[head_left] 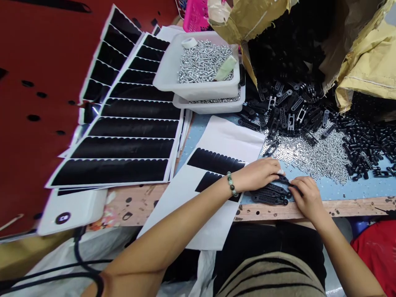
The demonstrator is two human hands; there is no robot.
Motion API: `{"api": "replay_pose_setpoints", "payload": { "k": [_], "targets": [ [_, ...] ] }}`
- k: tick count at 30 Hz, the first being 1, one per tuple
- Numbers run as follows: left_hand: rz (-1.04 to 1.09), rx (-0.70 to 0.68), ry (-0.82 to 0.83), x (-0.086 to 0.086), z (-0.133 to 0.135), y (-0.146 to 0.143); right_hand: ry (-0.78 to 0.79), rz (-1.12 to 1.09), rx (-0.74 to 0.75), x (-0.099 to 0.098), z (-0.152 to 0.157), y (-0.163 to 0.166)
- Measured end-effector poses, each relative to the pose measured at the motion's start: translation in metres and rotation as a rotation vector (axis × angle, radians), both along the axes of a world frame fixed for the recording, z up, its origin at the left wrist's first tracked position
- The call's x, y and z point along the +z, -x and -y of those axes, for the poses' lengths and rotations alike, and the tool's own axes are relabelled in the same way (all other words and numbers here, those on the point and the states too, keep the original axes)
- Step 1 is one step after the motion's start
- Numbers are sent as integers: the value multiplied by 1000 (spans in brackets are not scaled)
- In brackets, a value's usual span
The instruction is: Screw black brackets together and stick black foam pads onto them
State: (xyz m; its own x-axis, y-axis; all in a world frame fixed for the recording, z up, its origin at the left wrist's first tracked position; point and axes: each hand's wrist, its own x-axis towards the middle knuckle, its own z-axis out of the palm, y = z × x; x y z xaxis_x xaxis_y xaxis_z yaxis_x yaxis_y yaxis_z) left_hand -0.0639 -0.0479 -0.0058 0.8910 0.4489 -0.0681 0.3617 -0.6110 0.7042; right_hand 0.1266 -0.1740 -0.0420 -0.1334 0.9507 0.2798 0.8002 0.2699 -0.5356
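My left hand [261, 175], with a beaded bracelet on its wrist, is closed on one end of a narrow black plastic arm-like part [285, 180]. At that part's other end are the closed fingers of my right hand [307, 198]. Something small and white shows at my left fingertips; I cannot tell what it is. Just below lie several similar black parts [269, 199] side by side near the table's front edge. Under my left forearm rests a white sheet [192, 202] with strips of black scallop-edged stickers [215, 161].
Behind my hands spread silver screws [329, 159], small nuts [286, 146] and loose black parts [289, 103]. A torn yellow sack [365, 70] spills more. Stacked white bins [204, 88] hold metal hardware. Sticker sheets [123, 136] pile at left, over a white device [74, 210].
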Motion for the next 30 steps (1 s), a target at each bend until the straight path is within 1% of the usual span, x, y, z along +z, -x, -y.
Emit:
{"api": "replay_pose_setpoints", "payload": {
  "k": [3, 6, 8, 9, 12, 13, 14, 16, 18, 20, 21, 23, 24, 25, 26, 27, 28, 29, 30],
  "targets": [
    [-12, 18, -10, 0, -1, 1, 20, -1, -12, -1, -1, 1],
    [-31, 4, -24, -1, -3, 2, 32, 4, 30, 0, -2, 1],
    [-44, 1, -32, -1, -3, 5, 7, -1, 31, 3, -11, -5],
    [-52, 0, -33, 0, -3, 6, -31, -6, -13, 5, -20, -11],
    [-58, 9, -44, 7, -3, 8, -195, 7, -286, 10, -61, -36],
    [-45, 27, -53, 10, -4, 6, -216, 34, -355, 11, -76, -45],
    [-26, 61, -66, 14, -5, 4, -207, 62, -380, 12, -89, -52],
    [26, 170, -78, 19, -7, -5, -171, 72, -368, 12, -107, -58],
    [106, 310, 4, 21, -10, -19, -180, -20, -340, 12, -108, -51],
    [210, 434, 191, 18, -14, -36, -216, -147, -294, 14, -99, -36],
    [270, 482, 296, 15, -16, -45, -214, -182, -241, 14, -93, -29],
    [380, 550, 463, 10, -20, -60, -172, -163, -121, 17, -82, -25],
    [424, 573, 516, 8, -21, -65, -170, -129, -122, 19, -79, -31],
    [454, 590, 555, 8, -23, -68, -178, -82, -171, 20, -78, -43],
    [466, 603, 581, 8, -24, -68, -220, -38, -294, 21, -78, -59],
    [458, 609, 600, 8, -26, -67, -269, 26, -459, 21, -78, -79],
    [441, 609, 623, 9, -26, -65, -266, 117, -578, 21, -79, -100],
    [427, 601, 658, 10, -27, -62, -230, 197, -635, 20, -80, -120],
    [425, 587, 706, 11, -27, -59, -190, 249, -649, 19, -80, -136]
  ]
}}
